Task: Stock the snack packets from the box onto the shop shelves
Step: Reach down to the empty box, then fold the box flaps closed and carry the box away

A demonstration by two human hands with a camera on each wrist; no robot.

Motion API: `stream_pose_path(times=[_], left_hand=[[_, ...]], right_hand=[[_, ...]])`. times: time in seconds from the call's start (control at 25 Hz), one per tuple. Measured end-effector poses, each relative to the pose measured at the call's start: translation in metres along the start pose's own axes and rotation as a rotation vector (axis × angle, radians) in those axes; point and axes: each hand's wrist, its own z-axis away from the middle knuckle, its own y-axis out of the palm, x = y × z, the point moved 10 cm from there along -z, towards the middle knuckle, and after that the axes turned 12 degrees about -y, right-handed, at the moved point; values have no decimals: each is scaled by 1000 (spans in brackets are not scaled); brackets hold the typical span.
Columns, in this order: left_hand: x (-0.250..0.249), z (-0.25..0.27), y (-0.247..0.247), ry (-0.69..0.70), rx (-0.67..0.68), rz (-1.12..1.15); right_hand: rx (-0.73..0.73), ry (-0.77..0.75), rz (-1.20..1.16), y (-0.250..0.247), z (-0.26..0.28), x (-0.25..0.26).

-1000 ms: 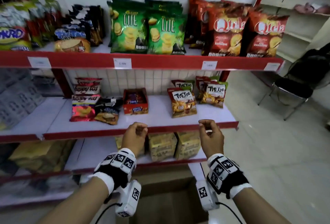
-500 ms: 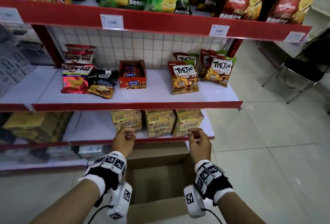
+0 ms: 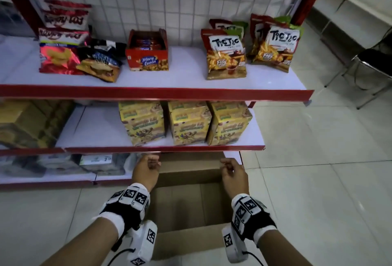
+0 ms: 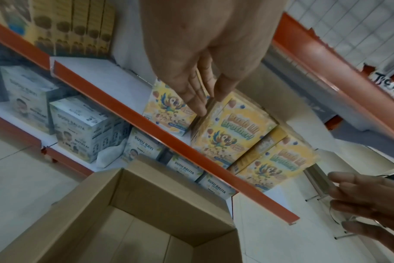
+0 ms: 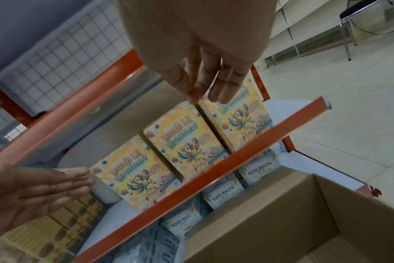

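Note:
An open brown cardboard box stands on the floor against the shelving, and I see no packets in the part of its inside that shows. My left hand and right hand hover over its far rim, a box-width apart. Both hold nothing and their fingers are relaxed. On the middle shelf stand Tic Tic packets, red chip packets and a red Mary Queen carton.
Three yellow cereal boxes fill the lower shelf just above my hands. White milk boxes sit on the bottom shelf behind the box. Brown cartons lie at the left. A black chair stands on the tiled floor at the right.
My view has tipped down from the top shelves to the box on the floor. Both hands have come down from the middle shelf's edge to the box rim, still holding nothing.

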Motion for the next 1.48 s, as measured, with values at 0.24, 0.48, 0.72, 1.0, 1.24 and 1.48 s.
stream_pose_path(times=[0.24, 0.48, 0.72, 1.0, 1.24, 1.48], left_hand=[[111, -56, 26, -24, -27, 22], [231, -145, 70, -8, -31, -463], [287, -206, 126, 112, 206, -596], [306, -230, 125, 13, 211, -489], [337, -205, 110, -282, 216, -147], [371, -191, 95, -380, 172, -152]], right_hand=[[157, 57, 71, 97, 7, -98], [316, -60, 277, 192, -10, -212], [349, -177, 390, 231, -56, -274], [292, -246, 337, 217, -87, -263], [355, -170, 344, 181, -44, -269], [80, -56, 415, 108, 8, -313]])
